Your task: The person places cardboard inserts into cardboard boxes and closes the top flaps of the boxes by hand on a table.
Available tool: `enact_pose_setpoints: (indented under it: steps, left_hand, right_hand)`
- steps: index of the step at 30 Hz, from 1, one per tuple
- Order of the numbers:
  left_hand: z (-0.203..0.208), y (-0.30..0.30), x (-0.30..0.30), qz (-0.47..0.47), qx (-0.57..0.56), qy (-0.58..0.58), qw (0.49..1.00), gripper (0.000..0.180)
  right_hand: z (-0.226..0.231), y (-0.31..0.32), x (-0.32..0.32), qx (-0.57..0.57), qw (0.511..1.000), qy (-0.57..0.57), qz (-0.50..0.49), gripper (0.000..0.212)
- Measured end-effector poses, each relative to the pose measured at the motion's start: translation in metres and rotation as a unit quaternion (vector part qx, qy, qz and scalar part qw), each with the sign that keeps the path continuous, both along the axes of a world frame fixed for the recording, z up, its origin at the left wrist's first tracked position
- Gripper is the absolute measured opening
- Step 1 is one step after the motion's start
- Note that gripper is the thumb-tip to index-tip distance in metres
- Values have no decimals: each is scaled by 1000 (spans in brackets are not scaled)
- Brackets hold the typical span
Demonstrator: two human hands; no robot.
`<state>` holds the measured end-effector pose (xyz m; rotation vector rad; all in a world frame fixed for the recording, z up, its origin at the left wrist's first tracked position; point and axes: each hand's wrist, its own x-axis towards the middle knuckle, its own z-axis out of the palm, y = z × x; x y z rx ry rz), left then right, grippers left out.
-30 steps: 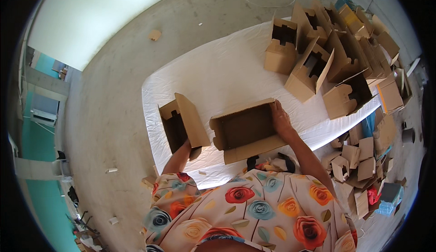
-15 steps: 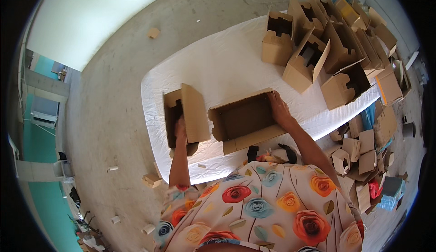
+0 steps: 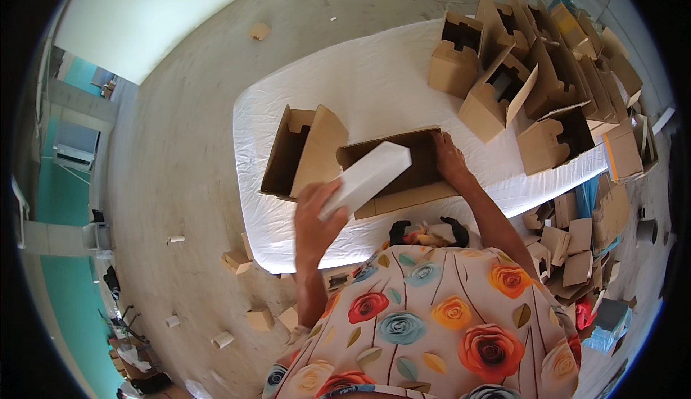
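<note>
My left hand (image 3: 317, 215) grips a long white box (image 3: 378, 172), slightly blurred, held slantwise over the near left side of an open cardboard box (image 3: 414, 201). That cardboard box lies on the white-covered table in front of me, its dark inside facing up. At its right end my right hand (image 3: 450, 158) is closed on the far right edge; the thumb is mostly hidden. Left of it stands a second open cardboard box (image 3: 284, 151) with a raised flap, touching or nearly touching the first.
Several open cardboard boxes (image 3: 453, 68) crowd the far right of the table (image 3: 345, 75). A heap of small cartons (image 3: 576, 237) lies on the floor to the right. Black-handled things (image 3: 428, 233) sit at the near table edge. Cardboard scraps (image 3: 237, 261) lie on the floor at left.
My left hand has come out of the left cardboard box and now holds the white box over the middle one. My right hand stays on the middle box's edge.
</note>
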<state>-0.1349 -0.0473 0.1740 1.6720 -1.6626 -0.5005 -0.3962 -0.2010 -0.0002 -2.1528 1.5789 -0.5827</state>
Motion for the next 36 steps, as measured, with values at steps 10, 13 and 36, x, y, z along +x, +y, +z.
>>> enact_pose_setpoints:
  steps: [10, 13, 36]
  left_hand:
    - [-83, -42, -31, 44, -27, 24, 998, 40]
    - [-106, -32, -28, 78, -12, 24, 997, 42]
    - [-119, -76, -31, 40, -42, 151, 987, 56]
  right_hand:
    - [-1, -3, -31, -27, 998, -51, 37, 49]
    - [12, -4, -33, -36, 999, -21, 8, 49]
    - [41, 4, -87, 119, 924, -352, -95, 58]
